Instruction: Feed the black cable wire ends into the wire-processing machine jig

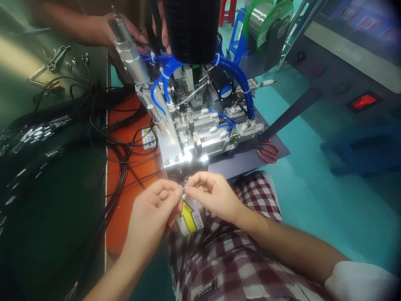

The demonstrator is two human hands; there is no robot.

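My left hand [158,205] is closed in a pinch, thumb against forefinger, on a thin wire [184,188]. Facing it, my right hand [213,194] also pinches the fine wire, and the fingertips of both hands almost meet. The wire's far parts are hidden by my fingers. Just beyond my hands stands a bench machine [200,146] with metal slides and a bright light at its front edge. Below my fingertips is a white label with a yellow arrow [188,217]. Black cables [120,175] run over the orange board [117,230] on the left.
Red-handled cutters [268,153] lie on the dark base plate at right. Blue air tubes [241,79] arch over the machine. A solder spool [266,21] hangs behind, and a control box [354,71] stands at right. Another person's arm [90,27] reaches in at the back left.
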